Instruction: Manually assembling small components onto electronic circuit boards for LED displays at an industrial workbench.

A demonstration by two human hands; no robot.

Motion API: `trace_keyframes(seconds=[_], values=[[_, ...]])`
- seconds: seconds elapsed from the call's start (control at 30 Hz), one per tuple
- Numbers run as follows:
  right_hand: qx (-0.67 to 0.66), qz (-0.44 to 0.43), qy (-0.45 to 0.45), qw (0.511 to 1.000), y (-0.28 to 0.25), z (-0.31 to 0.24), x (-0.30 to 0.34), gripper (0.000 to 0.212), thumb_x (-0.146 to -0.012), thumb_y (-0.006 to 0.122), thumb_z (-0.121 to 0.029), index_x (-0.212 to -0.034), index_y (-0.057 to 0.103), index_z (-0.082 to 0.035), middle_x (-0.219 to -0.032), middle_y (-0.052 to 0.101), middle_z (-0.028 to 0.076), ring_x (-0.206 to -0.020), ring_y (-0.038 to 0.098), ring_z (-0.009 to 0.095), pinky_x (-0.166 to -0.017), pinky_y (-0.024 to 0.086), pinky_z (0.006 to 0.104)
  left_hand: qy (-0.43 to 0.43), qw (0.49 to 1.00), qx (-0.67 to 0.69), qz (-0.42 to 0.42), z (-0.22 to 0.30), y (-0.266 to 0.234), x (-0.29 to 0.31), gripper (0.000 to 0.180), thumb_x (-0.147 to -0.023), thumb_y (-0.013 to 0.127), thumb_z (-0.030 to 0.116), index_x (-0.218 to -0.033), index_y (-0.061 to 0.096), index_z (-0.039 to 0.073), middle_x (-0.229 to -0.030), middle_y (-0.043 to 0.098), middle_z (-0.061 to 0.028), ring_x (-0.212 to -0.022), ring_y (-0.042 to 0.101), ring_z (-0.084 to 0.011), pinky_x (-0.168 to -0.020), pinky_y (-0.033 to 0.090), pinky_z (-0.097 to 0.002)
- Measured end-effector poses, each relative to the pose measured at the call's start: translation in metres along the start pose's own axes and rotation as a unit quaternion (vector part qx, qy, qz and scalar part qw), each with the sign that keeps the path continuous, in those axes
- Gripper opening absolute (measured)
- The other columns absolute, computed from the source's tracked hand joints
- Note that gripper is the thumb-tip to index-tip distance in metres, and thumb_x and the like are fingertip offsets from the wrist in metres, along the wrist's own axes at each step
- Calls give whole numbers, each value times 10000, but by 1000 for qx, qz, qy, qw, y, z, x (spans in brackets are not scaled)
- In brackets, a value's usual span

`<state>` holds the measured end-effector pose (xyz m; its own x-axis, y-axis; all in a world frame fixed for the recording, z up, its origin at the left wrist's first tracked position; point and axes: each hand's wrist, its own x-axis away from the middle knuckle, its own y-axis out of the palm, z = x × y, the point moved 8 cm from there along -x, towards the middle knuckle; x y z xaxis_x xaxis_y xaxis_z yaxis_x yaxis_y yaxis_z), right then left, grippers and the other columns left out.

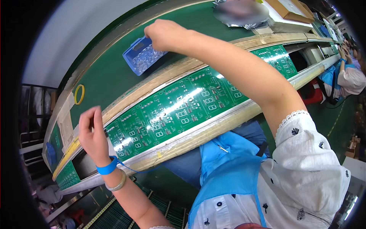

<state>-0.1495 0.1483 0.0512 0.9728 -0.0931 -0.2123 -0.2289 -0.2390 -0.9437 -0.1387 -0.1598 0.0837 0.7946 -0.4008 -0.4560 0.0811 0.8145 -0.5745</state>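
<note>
My right hand (164, 35) is closed at the far right corner of a blue plastic bin (133, 66). Its fingertips are hidden, so whether they grip the rim or small parts cannot be told. Many small clear parts (146, 59) lie in the bin. At the left, my left hand (92, 133) is raised above the end of a green circuit board panel (179, 110). Its fingers are curled with the tips close together; anything between them is too small or blurred to make out. Rows of white digit outlines and small mounted components cover the panel.
A long wooden-edged rail (171, 149) carries the panels, with another circuit board (68, 176) at far left. A yellow tape roll (79, 94) lies on the green bench (103, 82). Foil and a cardboard box (291, 9) are at the back right. Another person (349, 76) sits further right.
</note>
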Motion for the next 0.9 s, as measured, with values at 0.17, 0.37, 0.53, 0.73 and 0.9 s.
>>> trace_keyframes(seconds=[0.17, 0.37, 0.53, 0.73, 0.9], values=[[35, -6, 33, 999, -20, 61, 18, 247, -752, 648, -47, -980, 741, -59, -931, 713, 191, -943, 681, 357, -845, 549, 442, 74, 992, 11, -104, 101, 90, -38, 113, -909, 696, 69, -998, 705, 0, -898, 663, -57, -766, 582, -123, -692, 469, -257], [193, 105, -54, 974, -44, 53, 58, 161, -739, 719, -175, -884, 781, -141, -1136, 632, 90, -1205, 533, 296, -885, 452, 472, 180, 964, -79, -179, 135, 201, -73, 150, -911, 653, 106, -1009, 709, 7, -989, 703, -136, -929, 646, -307, -836, 511, -386], [211, 16, -57, 976, -40, 62, 57, 216, -858, 658, -277, -1004, 798, -201, -1231, 636, 12, -1314, 446, 259, -1045, 302, 557, 67, 905, -318, -274, 112, 271, -95, 212, -887, 664, 243, -1040, 739, 117, -1054, 723, -136, -1043, 636, -379, -857, 481, -531], [210, -7, -60, 976, -40, 63, 60, 300, -870, 668, -295, -1142, 766, -213, -1300, 615, 23, -1375, 390, 288, -1144, 192, 623, 52, 898, -373, -226, 106, 282, -103, 198, -867, 658, 258, -974, 744, 115, -1003, 728, -150, -989, 658, -378, -838, 457, -549], [195, 19, -57, 979, -38, 61, 65, 302, -880, 661, -296, -1147, 765, -198, -1381, 581, 45, -1388, 380, 302, -1164, 138, 653, 37, 901, -379, -207, 98, 278, -105, 197, -872, 646, 259, -978, 748, 129, -971, 738, -139, -1008, 661, -367, -846, 434, -521]])
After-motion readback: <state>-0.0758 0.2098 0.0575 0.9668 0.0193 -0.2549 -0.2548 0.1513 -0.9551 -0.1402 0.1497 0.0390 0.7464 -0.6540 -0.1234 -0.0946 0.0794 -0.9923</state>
